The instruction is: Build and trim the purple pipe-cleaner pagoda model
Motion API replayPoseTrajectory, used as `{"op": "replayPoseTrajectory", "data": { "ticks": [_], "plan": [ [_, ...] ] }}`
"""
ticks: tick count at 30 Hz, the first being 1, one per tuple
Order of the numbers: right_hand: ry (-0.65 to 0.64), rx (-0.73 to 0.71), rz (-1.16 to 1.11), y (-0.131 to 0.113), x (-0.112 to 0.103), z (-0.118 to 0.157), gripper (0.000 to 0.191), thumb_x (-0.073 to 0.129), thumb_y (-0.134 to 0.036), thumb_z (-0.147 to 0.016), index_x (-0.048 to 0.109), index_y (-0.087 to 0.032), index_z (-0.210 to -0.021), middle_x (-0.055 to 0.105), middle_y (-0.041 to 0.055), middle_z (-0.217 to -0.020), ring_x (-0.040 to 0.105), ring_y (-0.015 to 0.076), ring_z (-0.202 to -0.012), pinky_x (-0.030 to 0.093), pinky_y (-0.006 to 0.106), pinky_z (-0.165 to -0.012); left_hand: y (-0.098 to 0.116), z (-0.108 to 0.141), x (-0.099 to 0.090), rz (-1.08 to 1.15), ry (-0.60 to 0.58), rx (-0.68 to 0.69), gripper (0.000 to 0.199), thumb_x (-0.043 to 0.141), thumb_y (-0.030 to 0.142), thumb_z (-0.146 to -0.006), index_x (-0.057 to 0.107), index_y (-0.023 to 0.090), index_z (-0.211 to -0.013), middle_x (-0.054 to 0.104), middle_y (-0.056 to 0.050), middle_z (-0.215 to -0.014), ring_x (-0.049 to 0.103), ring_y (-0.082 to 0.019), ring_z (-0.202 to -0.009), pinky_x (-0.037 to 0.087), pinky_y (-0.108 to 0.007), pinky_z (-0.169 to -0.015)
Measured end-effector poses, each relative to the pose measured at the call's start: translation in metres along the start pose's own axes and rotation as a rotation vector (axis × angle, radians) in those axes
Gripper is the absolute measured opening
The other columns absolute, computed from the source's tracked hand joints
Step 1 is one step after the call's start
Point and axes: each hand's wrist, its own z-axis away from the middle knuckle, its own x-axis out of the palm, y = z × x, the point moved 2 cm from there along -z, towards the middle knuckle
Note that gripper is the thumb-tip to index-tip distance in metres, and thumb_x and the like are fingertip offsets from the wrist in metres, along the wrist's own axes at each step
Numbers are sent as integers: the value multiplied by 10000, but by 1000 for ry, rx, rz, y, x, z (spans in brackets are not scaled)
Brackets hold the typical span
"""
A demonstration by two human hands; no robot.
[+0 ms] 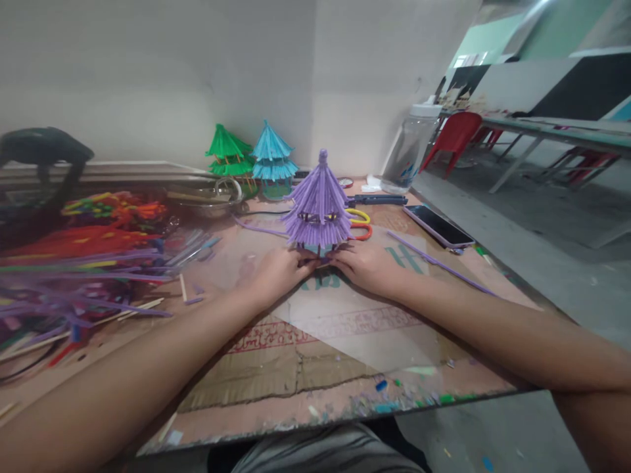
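Note:
A small purple two-tiered pagoda model point(320, 203), its roofs made of fuzzy pipe cleaners, stands upright at the middle of the table. My left hand point(288, 266) grips its base from the left, fingers pressed together. From the right, my right hand point(362, 263) pinches the same base, its fingertips close to those of the left. Thin dark posts show between the lower roof and the base. Behind the model lie scissors with yellow and red handles point(362, 231), partly hidden by it. A loose purple pipe cleaner point(438, 261) rests to the right.
Finished-looking green point(227, 154) and blue point(274, 157) pagodas stand by the wall. Piled pipe cleaners point(79, 282) and a metal bowl point(202, 200) fill the left. On the right are a phone point(438, 225), a black tool point(378, 199) and a clear bottle point(411, 144) near the table edge.

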Motion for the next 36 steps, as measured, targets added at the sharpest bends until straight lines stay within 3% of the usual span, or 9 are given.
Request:
{"op": "replayPoseTrajectory", "data": {
  "ticks": [7, 12, 16, 26, 32, 36],
  "plan": [
    [-80, 25, -22, 9, 8, 3, 160, 527, -102, -894, 684, -119, -922, 708, 126, -876, 628, 221, -822, 467, 316, -728, 2, 4, -1, -79, -1, 19, 283, 549, 380, -918, 724, 271, -1111, 767, -42, -989, 705, -201, -808, 494, -270, -702],
    [-41, -43, -35, 8, 5, 4, 184, 503, -69, -888, 678, -124, -901, 695, 107, -802, 620, 207, -782, 478, 305, -699, 3, 10, -3, -133, 2, 96, 279, 522, 340, -937, 710, 280, -1133, 759, -42, -1036, 712, -208, -865, 507, -278, -735],
    [-25, -58, -65, 6, 3, 4, 190, 495, -80, -902, 676, -133, -924, 707, 121, -861, 629, 215, -812, 495, 322, -724, 2, 12, -2, -163, 25, 126, 280, 516, 342, -944, 704, 272, -1138, 754, -52, -1056, 711, -212, -893, 511, -286, -769],
    [-79, -71, -75, 10, 4, 4, 218, 502, -22, -840, 667, -125, -939, 704, 119, -873, 628, 213, -823, 489, 323, -747, 0, 2, 3, -131, 8, 85, 262, 528, 358, -941, 739, 302, -1086, 769, -37, -1009, 711, -205, -835, 487, -279, -719],
    [-12, 17, -89, 9, 2, 5, 209, 470, -135, -938, 673, -135, -886, 680, 114, -805, 609, 210, -757, 477, 313, -689, -15, 15, -11, -96, 54, 113, 213, 575, 391, -919, 715, 252, -1000, 743, -30, -930, 675, -186, -826, 453, -259, -678],
    [3, 57, -104, 9, 1, 3, 214, 481, -161, -949, 679, -128, -875, 697, 133, -845, 623, 231, -823, 489, 338, -746, -29, 22, -19, -35, 103, 25, 164, 646, 343, -873, 666, 188, -923, 677, -3, -760, 606, -147, -672, 407, -236, -601]
  ]
}}
